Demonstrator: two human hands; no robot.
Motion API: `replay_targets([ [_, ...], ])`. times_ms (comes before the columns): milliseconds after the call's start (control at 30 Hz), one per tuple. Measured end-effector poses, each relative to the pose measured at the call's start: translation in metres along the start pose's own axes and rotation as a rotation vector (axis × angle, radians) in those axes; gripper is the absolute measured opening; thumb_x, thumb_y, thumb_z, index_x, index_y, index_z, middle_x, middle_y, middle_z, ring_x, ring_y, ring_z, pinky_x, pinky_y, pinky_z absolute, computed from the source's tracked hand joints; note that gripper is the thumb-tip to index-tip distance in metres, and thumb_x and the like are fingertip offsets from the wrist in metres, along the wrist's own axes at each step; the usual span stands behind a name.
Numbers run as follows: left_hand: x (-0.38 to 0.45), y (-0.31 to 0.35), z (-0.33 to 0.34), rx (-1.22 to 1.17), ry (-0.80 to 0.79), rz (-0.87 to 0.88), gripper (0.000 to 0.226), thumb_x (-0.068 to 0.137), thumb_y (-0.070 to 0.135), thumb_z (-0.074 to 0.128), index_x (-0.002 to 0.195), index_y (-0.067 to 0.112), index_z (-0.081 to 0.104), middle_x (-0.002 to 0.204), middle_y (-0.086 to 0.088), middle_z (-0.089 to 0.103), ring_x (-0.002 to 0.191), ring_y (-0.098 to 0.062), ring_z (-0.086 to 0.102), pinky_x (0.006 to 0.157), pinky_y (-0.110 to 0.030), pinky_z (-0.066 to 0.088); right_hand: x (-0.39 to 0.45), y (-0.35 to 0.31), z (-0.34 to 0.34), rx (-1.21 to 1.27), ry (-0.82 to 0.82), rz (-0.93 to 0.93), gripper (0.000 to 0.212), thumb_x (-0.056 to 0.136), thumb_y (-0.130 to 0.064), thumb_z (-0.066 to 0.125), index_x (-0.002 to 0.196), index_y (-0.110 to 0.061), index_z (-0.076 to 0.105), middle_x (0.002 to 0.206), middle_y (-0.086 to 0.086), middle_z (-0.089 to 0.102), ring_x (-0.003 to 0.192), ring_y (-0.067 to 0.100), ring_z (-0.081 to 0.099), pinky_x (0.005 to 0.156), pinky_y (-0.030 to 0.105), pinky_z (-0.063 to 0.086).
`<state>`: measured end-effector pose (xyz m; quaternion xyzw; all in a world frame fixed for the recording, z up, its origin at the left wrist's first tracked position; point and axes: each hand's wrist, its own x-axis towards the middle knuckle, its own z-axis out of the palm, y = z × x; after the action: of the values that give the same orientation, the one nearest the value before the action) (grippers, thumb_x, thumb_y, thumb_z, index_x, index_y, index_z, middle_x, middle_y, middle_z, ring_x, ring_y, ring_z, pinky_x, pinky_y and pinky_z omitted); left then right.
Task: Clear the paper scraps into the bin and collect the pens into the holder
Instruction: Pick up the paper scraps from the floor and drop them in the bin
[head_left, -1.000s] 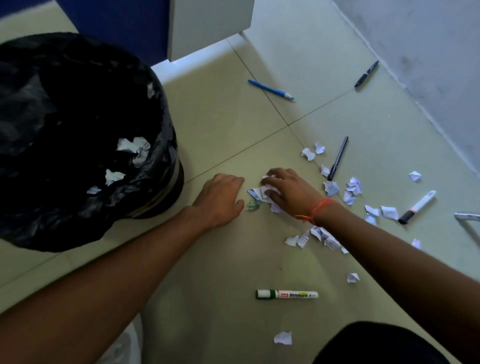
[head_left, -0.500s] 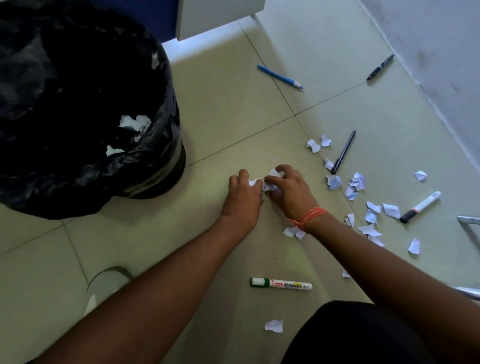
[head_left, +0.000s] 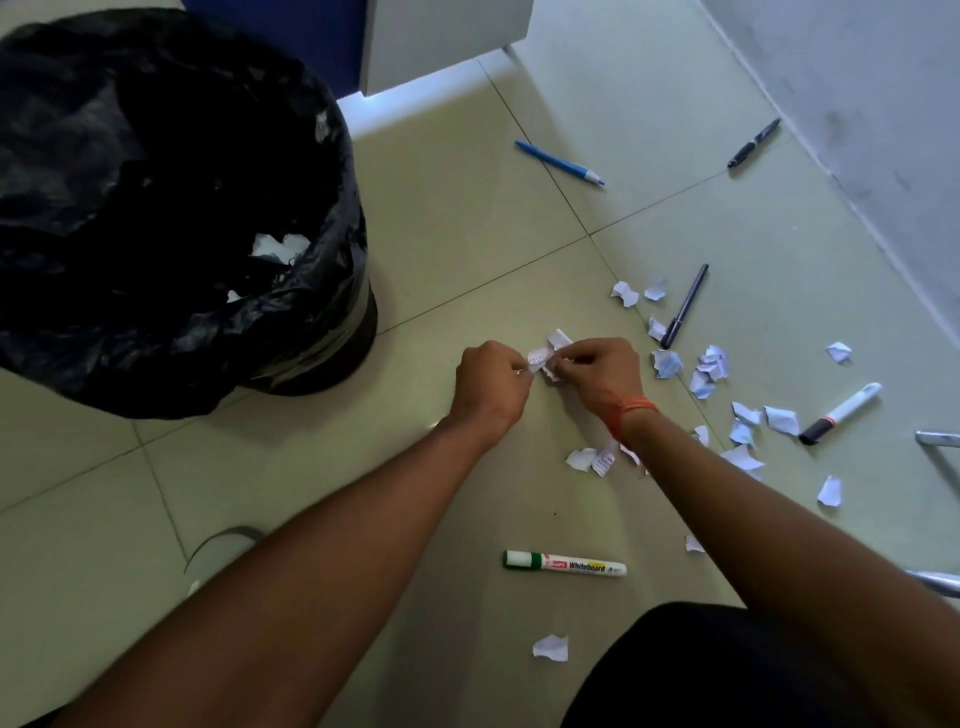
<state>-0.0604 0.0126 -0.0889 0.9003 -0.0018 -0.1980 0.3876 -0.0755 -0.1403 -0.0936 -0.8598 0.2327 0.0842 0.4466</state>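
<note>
My left hand (head_left: 491, 382) and my right hand (head_left: 597, 371) meet at the floor's middle, both pinched on a small bunch of white paper scraps (head_left: 545, 356) between them. The bin (head_left: 218, 322) with its black liner stands at the left, a few scraps inside. Several more scraps (head_left: 709, 366) lie scattered to the right, and one scrap (head_left: 550, 648) lies close to me. Pens on the floor: a green-capped whiteboard marker (head_left: 563, 564), a black-capped white marker (head_left: 839, 413), a dark pen (head_left: 684, 305), a blue pen (head_left: 560, 163) and a black pen (head_left: 753, 143).
A grey wall (head_left: 857, 104) runs along the right. A white cabinet base (head_left: 441, 47) stands at the back. Metal tubes (head_left: 937, 439) poke in at the right edge. A rounded grey object (head_left: 223, 543) shows beside my left forearm. My dark-clothed knee (head_left: 701, 670) fills the lower right.
My hands came together over the scraps, gathered them and lifted the bunch slightly off the floor. The view has shifted left and closer.
</note>
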Motion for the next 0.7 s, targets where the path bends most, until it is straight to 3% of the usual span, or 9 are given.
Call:
replay_targets([
  [67, -0.002, 0.0, -0.009, -0.065, 0.05, -0.019, 0.032, 0.084, 0.022, 0.068, 0.059, 0.002, 0.063, 0.058, -0.02, 0.052, 0.059, -0.02, 0.034, 0.054, -0.033, 0.038, 0.0, -0.01, -0.003, 0.257, -0.064, 0.092, 0.008, 0.072, -0.005, 0.078, 0.078, -0.011, 0.08, 0.08, 0.012, 0.076, 0.079, 0.025, 0.073, 0.079, 0.034, 0.058],
  [133, -0.003, 0.005, -0.026, -0.115, 0.115, -0.045, 0.041, 0.083, 0.029, 0.068, 0.056, 0.002, 0.055, 0.055, -0.009, 0.035, 0.059, -0.016, 0.029, 0.051, -0.031, 0.033, -0.004, -0.029, -0.01, 0.487, -0.124, 0.133, 0.006, 0.076, 0.002, 0.075, 0.079, -0.003, 0.077, 0.084, 0.019, 0.074, 0.082, 0.03, 0.072, 0.081, 0.033, 0.059],
  [200, -0.003, 0.012, -0.042, -0.173, 0.183, -0.079, 0.039, 0.079, 0.034, 0.064, 0.056, 0.005, 0.054, 0.055, -0.001, 0.038, 0.057, -0.015, 0.034, 0.051, -0.035, 0.042, -0.004, -0.05, -0.019, 0.649, -0.13, 0.162, 0.006, 0.079, 0.007, 0.071, 0.082, 0.002, 0.073, 0.085, 0.022, 0.07, 0.081, 0.03, 0.071, 0.079, 0.029, 0.06],
  [267, -0.003, 0.024, -0.062, -0.256, 0.24, -0.085, 0.034, 0.077, 0.032, 0.062, 0.06, 0.003, 0.055, 0.054, -0.004, 0.047, 0.055, -0.016, 0.041, 0.055, -0.035, 0.047, -0.001, -0.073, -0.032, 0.739, -0.104, 0.156, 0.007, 0.079, 0.011, 0.069, 0.082, 0.005, 0.071, 0.083, 0.019, 0.07, 0.077, 0.027, 0.071, 0.078, 0.027, 0.061],
  [433, -0.028, 0.081, -0.135, -0.467, 0.378, 0.065, 0.031, 0.08, 0.034, 0.067, 0.063, 0.007, 0.067, 0.057, -0.003, 0.052, 0.054, -0.012, 0.05, 0.057, -0.04, 0.052, 0.003, -0.153, -0.061, 0.804, -0.143, 0.014, 0.012, 0.08, 0.011, 0.068, 0.076, 0.001, 0.074, 0.074, 0.011, 0.075, 0.075, 0.024, 0.073, 0.074, 0.025, 0.059],
  [567, -0.057, 0.112, -0.217, -0.646, 0.604, 0.128, 0.011, 0.086, 0.016, 0.074, 0.08, 0.008, 0.078, 0.058, 0.0, 0.066, 0.052, -0.002, 0.057, 0.062, -0.022, 0.051, -0.011, -0.237, -0.058, 0.799, -0.296, -0.195, 0.015, 0.081, 0.008, 0.069, 0.074, -0.003, 0.076, 0.074, 0.009, 0.075, 0.076, 0.022, 0.073, 0.077, 0.027, 0.058],
  [700, -0.059, 0.078, -0.279, -0.563, 0.759, -0.018, 0.011, 0.086, 0.016, 0.073, 0.077, 0.011, 0.078, 0.065, -0.003, 0.072, 0.06, -0.012, 0.07, 0.064, -0.023, 0.056, -0.03, -0.297, -0.026, 0.603, -0.381, -0.402, 0.007, 0.079, 0.006, 0.072, 0.086, 0.005, 0.075, 0.083, 0.017, 0.075, 0.077, 0.024, 0.071, 0.08, 0.034, 0.061],
])
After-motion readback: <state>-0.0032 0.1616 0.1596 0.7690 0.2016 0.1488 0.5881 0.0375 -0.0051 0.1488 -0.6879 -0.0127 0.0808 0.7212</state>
